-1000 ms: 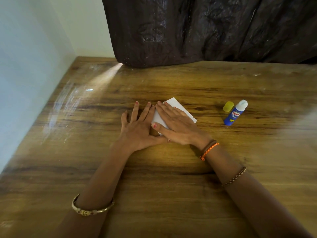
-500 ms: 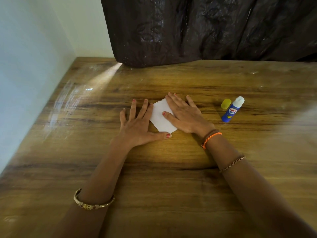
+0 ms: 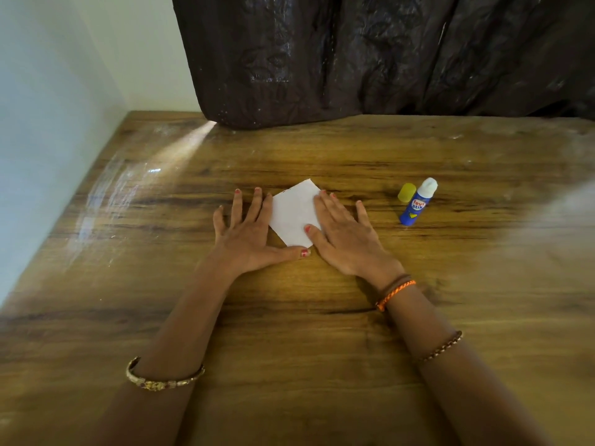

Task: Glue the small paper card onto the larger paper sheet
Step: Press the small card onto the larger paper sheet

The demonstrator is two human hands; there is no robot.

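A white paper (image 3: 294, 214) lies flat on the wooden table (image 3: 289, 317), turned like a diamond. Whether it is the card, the sheet or both stacked, I cannot tell. My left hand (image 3: 248, 230) lies flat beside its left edge, fingers spread, thumb tip touching the lower corner. My right hand (image 3: 344, 233) rests flat over the paper's right part, fingers spread. A blue glue stick (image 3: 417, 202) with a white tip lies uncapped to the right, its yellow cap (image 3: 406, 192) beside it.
A dark crinkled curtain (image 3: 370, 56) hangs along the table's far edge. A pale wall (image 3: 48, 123) borders the table on the left. Bracelets circle both my wrists.
My right hand slid from the paper's middle to its right side, uncovering more white surface. My left hand stayed almost in place. The paper shifted slightly.
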